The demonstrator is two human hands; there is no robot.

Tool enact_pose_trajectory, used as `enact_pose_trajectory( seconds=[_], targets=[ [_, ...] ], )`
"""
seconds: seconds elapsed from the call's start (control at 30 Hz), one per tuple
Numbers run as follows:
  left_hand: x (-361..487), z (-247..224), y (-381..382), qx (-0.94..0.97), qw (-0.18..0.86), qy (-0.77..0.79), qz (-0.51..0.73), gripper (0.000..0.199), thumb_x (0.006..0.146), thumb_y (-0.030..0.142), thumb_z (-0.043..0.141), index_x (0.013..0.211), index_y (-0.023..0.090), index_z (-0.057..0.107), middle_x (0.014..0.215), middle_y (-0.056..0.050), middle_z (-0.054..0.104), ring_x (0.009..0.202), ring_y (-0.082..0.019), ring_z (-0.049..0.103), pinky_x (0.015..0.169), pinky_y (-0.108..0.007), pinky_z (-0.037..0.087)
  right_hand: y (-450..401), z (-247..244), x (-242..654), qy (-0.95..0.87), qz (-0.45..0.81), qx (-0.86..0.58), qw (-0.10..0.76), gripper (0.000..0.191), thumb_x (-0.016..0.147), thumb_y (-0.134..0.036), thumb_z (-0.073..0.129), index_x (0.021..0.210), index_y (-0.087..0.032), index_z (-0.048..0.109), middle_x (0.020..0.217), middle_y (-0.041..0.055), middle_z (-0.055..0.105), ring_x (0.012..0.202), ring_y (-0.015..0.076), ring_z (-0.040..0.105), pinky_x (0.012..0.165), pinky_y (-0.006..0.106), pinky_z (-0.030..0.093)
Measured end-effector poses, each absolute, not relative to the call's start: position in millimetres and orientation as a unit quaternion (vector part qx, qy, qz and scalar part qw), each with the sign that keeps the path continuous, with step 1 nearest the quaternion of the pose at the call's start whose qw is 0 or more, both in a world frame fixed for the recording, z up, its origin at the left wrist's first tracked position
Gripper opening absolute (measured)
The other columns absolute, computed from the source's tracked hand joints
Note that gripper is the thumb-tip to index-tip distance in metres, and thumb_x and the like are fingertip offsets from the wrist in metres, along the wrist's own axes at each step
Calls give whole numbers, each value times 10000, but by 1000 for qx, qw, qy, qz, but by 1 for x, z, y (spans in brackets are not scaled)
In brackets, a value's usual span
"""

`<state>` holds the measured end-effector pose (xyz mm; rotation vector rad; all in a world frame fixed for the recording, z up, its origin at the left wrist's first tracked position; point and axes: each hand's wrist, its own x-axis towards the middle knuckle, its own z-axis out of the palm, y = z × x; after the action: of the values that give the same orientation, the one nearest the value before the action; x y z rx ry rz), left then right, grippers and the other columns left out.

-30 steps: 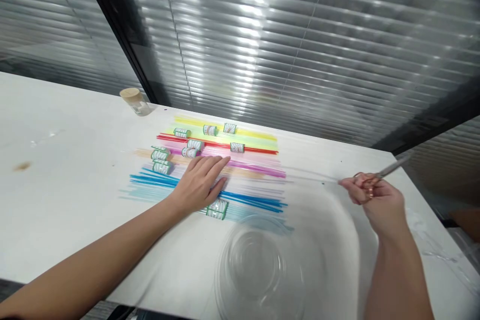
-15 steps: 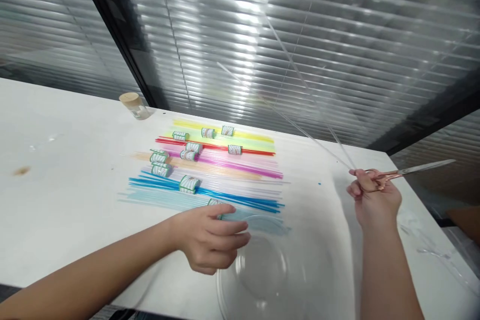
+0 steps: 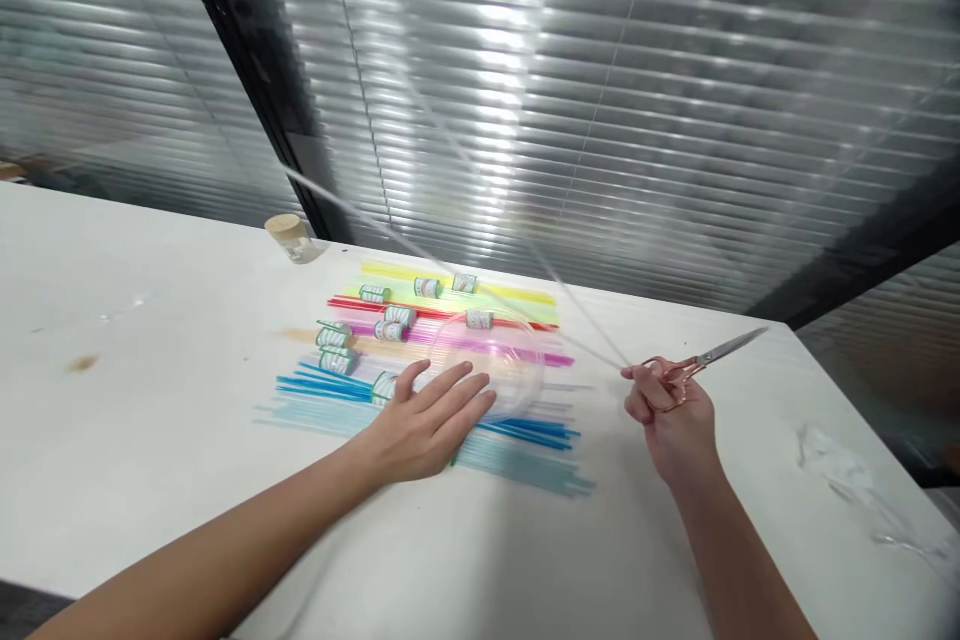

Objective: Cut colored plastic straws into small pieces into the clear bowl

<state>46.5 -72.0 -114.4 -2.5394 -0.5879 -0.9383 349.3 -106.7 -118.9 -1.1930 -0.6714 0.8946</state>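
In the head view, the left hand (image 3: 435,420) is palm down, its fingers stretched out and slightly parted, closed on nothing that shows; whether the fingertips touch the clear round bowl (image 3: 537,360) just beside them cannot be told. The bowl lies over the middle of rows of thin coloured sticks, which show through it. The right hand (image 3: 667,410) is closed around the rose-gold handles of the scissors (image 3: 706,358), their blades together and pointing toward the table's far right corner. Its fingertips also pinch two long clear sticks (image 3: 330,196), blurred, which slant up across the blinds.

The rows run roughly along the table's far edge: yellow sticks (image 3: 529,294) nearest that edge, then red sticks (image 3: 345,303), magenta sticks (image 3: 559,359), blue sticks (image 3: 536,435) and light blue sticks (image 3: 525,468). Small paper bands (image 3: 464,283), white with green borders and a printed pattern, sit on them; any writing is too small to read.

A jar (image 3: 294,244) with a wood-coloured lid stands near the far edge. The white table (image 3: 187,450) bears a brown stain (image 3: 82,363) toward its left; crumpled clear plastic (image 3: 832,460) lies by its right edge. Grey slatted blinds (image 3: 465,100) and a dark frame (image 3: 240,70) rise behind.
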Motion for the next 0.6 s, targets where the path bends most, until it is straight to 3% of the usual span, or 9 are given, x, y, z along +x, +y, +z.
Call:
enact_pose_trajectory(
  seconds=[0.17,0.27,0.43,0.6],
  targets=[
    [48,-118,-77,-866,246,-153,-407,198,820,150,641,978,269,651,985,23,749,1066,-181,619,1072,-419,309,-111,-122,329,-336,422,-539,647,386,622,-370,878,639,-205,529,627,-16,577,510,131,537,403,231,338],
    [51,-118,-83,-824,303,-140,-457,132,808,217,707,841,336,658,938,90,738,1061,-167,603,1125,-449,246,-117,-122,315,-365,428,-545,622,356,634,-343,868,630,-208,539,601,-13,603,479,115,490,429,248,377],
    [55,-115,-88,-838,325,-234,-370,150,903,291,623,1043,304,675,1123,51,712,1117,-196,596,1167,-453,60,-127,-121,296,-430,435,-538,580,369,677,-370,830,599,-216,505,580,-6,615,474,113,461,451,263,410],
    [53,-108,-84,-849,316,-261,-333,169,913,215,589,1058,251,668,806,35,691,885,-192,672,998,-411,205,-133,-124,286,-453,447,-519,571,392,709,-408,810,607,-216,484,606,-2,636,458,108,456,423,250,374]
  ],
)
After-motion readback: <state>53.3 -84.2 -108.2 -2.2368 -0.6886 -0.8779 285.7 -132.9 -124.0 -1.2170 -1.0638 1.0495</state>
